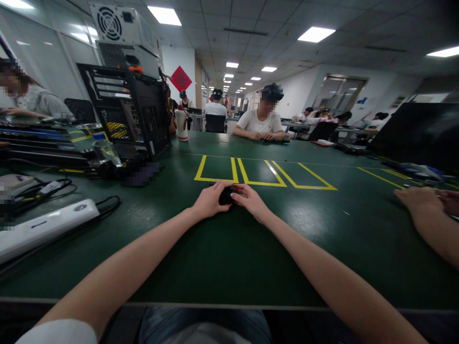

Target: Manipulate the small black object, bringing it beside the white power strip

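Note:
A small black object (225, 196) is between my hands, just on the near side of the yellow tape outlines; its kind is too small and too covered to make out. My left hand (212, 198) curls round its left side, thumb below and fingers above. From the right, my right hand (250, 200) meets it with the thumb and fingertips closed against its edge. Both hands rest low over the green tabletop (222, 258). Fingers cover much of the object.
At left stand a black computer case (143, 110) with a power supply (114, 21) on top, a clear bottle (106, 150) and a white power strip (50, 227). A white cup (181, 124) stands farther back. A co-worker's hand (423, 203) is at right; another person (261, 117) sits opposite.

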`<state>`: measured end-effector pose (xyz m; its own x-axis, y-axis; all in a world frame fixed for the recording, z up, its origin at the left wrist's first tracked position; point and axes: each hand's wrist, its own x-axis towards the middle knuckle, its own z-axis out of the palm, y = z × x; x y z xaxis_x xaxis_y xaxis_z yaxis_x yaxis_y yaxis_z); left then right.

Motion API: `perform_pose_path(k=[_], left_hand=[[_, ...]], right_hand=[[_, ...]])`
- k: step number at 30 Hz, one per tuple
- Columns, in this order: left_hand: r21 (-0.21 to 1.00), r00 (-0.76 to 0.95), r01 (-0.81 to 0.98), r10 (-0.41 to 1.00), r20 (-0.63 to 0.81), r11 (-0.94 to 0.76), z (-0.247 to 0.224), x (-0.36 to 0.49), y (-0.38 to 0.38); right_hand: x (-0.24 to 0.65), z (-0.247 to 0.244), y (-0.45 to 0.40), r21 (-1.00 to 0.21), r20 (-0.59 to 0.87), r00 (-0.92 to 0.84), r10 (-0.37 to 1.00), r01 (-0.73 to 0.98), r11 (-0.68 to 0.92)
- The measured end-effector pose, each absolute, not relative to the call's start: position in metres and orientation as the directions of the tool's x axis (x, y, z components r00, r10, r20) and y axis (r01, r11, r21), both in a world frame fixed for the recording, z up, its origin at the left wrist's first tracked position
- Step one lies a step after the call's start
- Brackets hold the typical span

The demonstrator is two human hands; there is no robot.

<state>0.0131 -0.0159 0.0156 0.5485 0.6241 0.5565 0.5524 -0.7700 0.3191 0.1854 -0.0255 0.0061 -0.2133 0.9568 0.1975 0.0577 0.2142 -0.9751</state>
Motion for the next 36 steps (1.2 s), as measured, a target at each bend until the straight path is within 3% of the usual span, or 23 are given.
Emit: perform_pose_path(k=[7,18,24,36], left_hand=[[0.334,0.541,0.546,0.628,0.559,-0.768,0.0144,0.013,-0.0154],[0.328,0.543,0.544,0.623,0.564,-0.772,0.0154,0.0134,-0.0163],[0.335,0.542,0.551,0.634,0.552,-0.764,0.0162,0.0133,-0.0172],[0.327,0.543,0.55,0.626,0.559,-0.769,0.0138,0.0135,-0.0148]], right_hand=[[0.1858,0.0076,-0.0267,-0.95,0.295,-0.279,0.914,0.012,0.311],[0.1852,0.0049,-0.0247,-0.972,0.209,-0.241,0.948,0.054,0.228],[0.1847,0.0083,-0.0293,-0.955,0.28,-0.255,0.926,0.029,0.297],[0.1836,0.0055,-0.0237,-0.964,0.24,-0.231,0.943,0.061,0.26]])
